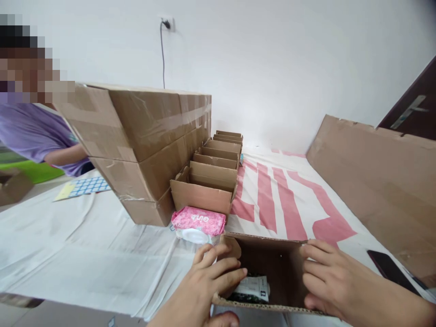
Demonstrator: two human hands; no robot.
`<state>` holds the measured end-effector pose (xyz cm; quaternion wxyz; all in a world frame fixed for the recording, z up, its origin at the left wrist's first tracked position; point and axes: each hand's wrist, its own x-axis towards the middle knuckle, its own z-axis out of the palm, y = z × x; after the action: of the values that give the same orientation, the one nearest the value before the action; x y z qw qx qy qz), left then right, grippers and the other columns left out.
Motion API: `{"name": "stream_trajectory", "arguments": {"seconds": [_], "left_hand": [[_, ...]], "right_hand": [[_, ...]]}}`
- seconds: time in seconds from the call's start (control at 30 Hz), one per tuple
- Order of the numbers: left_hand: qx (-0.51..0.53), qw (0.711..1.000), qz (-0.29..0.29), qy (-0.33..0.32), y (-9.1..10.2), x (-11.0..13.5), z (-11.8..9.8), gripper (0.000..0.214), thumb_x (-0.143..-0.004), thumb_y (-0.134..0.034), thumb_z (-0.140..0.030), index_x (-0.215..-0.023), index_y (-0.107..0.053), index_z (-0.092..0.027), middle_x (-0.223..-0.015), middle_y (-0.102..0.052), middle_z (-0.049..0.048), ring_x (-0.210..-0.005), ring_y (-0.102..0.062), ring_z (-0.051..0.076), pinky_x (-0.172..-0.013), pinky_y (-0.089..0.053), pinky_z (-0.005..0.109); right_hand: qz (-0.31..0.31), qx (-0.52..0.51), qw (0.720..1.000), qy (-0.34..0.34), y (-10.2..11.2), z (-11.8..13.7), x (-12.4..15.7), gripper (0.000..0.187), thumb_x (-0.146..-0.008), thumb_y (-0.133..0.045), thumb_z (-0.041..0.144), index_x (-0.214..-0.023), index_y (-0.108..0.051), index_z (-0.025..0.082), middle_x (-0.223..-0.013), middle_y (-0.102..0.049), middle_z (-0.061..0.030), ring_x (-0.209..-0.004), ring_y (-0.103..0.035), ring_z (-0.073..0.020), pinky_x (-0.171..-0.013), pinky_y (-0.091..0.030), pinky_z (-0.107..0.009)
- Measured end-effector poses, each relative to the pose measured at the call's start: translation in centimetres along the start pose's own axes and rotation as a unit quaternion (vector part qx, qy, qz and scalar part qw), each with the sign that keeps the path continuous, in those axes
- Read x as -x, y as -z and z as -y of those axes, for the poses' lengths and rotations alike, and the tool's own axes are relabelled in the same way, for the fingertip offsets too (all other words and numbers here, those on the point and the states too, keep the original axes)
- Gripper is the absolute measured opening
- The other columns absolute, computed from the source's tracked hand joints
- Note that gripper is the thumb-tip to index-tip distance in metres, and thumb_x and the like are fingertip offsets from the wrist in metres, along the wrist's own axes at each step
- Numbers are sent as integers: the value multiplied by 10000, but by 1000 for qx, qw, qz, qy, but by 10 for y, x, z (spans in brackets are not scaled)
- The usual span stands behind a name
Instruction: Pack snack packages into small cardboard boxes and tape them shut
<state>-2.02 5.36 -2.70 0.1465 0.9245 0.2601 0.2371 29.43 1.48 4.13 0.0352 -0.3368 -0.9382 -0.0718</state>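
An open cardboard box is in front of me at the bottom of the head view. My left hand holds its left side, fingers over the rim and thumb outside. On the opposite side, my right hand has its fingers curled over the right wall. Down in the box lies a small dark green and white packet with printed text, partly covered by my left fingers. Just beyond the box's left corner sits a pink pack of wipes with a white lid.
Open cartons run in a row toward the wall, beside stacked taped boxes. A person in a purple shirt is at the left. A phone lies right, near a large cardboard panel. A cloth covers the table.
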Motion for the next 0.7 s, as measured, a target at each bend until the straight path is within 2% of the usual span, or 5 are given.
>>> {"name": "stream_trajectory", "arguments": {"seconds": [0.1, 0.23, 0.43, 0.57, 0.7], "left_hand": [[12, 1000, -1, -3, -1, -1, -2, 585, -785, -695, -452, -1334, -533, -329, -1228, -661, 53, -1202, -517, 311, -1071, -336, 520], [17, 999, -41, -25, -3, 1, -4, 566, -779, -710, -403, -1314, -544, -325, -1173, -635, 65, -1167, -502, 304, -1042, -364, 504], [8, 990, -128, -58, 5, 11, -4, 343, -799, -659, -208, -1129, -644, -299, -1075, -562, 76, -1175, -439, 283, -992, -419, 455], [-32, 989, -129, -59, 12, 15, -9, 283, -794, -626, -139, -996, -690, -327, -1136, -578, 70, -1283, -377, 317, -1039, -373, 520], [-71, 989, -115, -64, 15, 17, -16, 281, -812, -613, -137, -994, -692, -335, -1112, -638, 41, -1292, -426, 298, -1097, -307, 532]], "right_hand": [[-9, 20, 1000, -10, 6, 2, -2, 184, -846, -631, 255, -683, -552, 222, -685, -632, -17, -956, -584, -257, -923, -407, -403], [29, 38, 998, -43, 13, 3, -6, 205, -742, -750, 381, -795, -631, 223, -778, -677, -33, -803, -614, -242, -760, -469, -397], [-21, 119, 990, -73, 5, -10, 3, 915, -673, -657, 716, -1357, -496, 129, -1280, -616, -202, -1081, -587, -395, -836, -456, -532], [-16, 115, 992, -59, 8, -16, 4, 901, -686, -604, 743, -1355, -497, 149, -1298, -605, -206, -1057, -600, -408, -813, -463, -542], [35, 100, 994, -42, 18, -5, -18, 570, -741, -693, 510, -1178, -613, 152, -1035, -712, -159, -856, -664, -327, -677, -504, -445]]}}
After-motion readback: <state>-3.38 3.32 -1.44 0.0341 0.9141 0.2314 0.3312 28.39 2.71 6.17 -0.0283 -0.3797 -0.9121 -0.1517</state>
